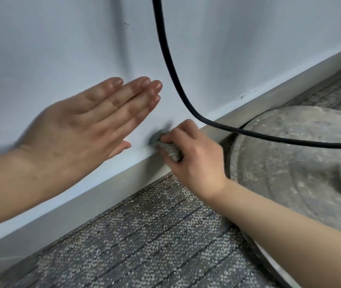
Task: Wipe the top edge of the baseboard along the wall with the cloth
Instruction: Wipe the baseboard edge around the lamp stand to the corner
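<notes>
Gripping a bunched grey cloth (166, 147), the right hand (196, 161) presses it against the top edge of the pale baseboard (107, 196) where it meets the white wall (61, 38). The left hand (78, 125) is spread flat, fingers straight and empty, before the wall. A black cable (172, 65) hangs just beside the cloth, above grey carpet (144, 235).

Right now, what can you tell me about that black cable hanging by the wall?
The black cable is thick, smooth and round, rubbery in look. It drops from the top of the picture in front of the pale wall, curves near the baseboard, then runs off to the right above a dusty round disc on the floor. It passes just above the right hand, which holds the cloth. Whether it touches the wall or baseboard cannot be told. Neither end shows.
</notes>
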